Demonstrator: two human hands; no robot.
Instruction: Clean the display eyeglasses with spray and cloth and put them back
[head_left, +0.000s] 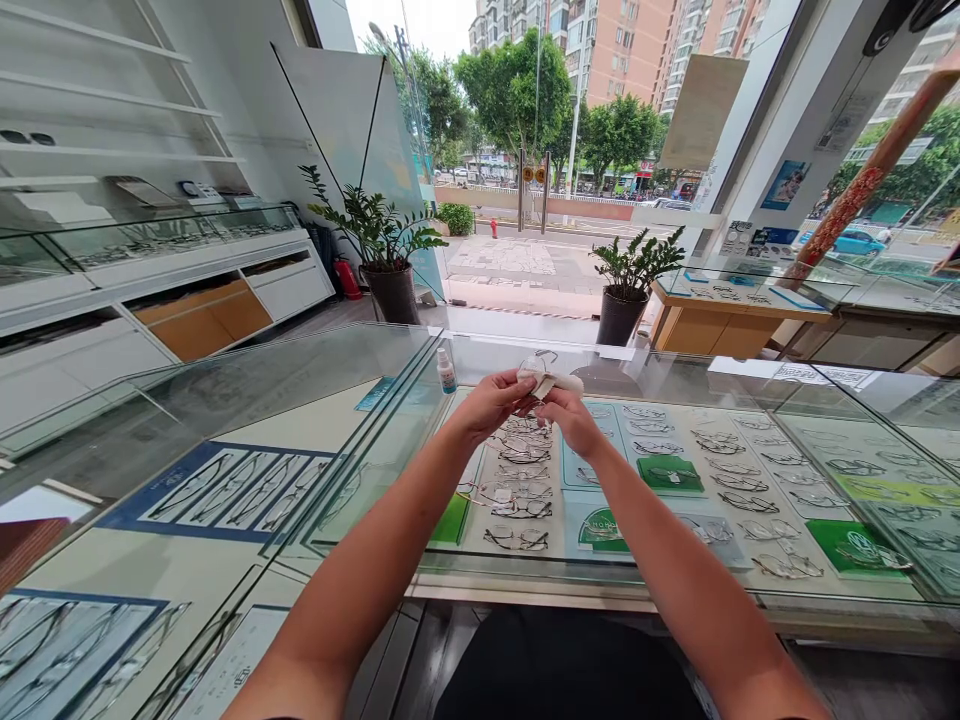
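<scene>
My left hand (pixel 501 398) and my right hand (pixel 568 414) meet above the glass counter, fingers closed. Between them is a pale cloth (pixel 562 384), its loose end lying over the right fingers. A pair of thin-rimmed eyeglasses (pixel 534 364) shows its upper part above the fingers, partly covered by the cloth. The left fingers pinch the eyeglasses from the side. The right fingers press the cloth near the lens; the exact contact is hidden. A small white spray bottle with a blue label (pixel 446 372) stands upright on the glass, left of my hands.
Under the glass top of the counter (pixel 517 572) lie rows of eyeglass frames (pixel 517 540), some on green cards (pixel 670 474). A blue display tray (pixel 217 490) is at the left. Two potted plants (pixel 391 290) stand beyond the counter.
</scene>
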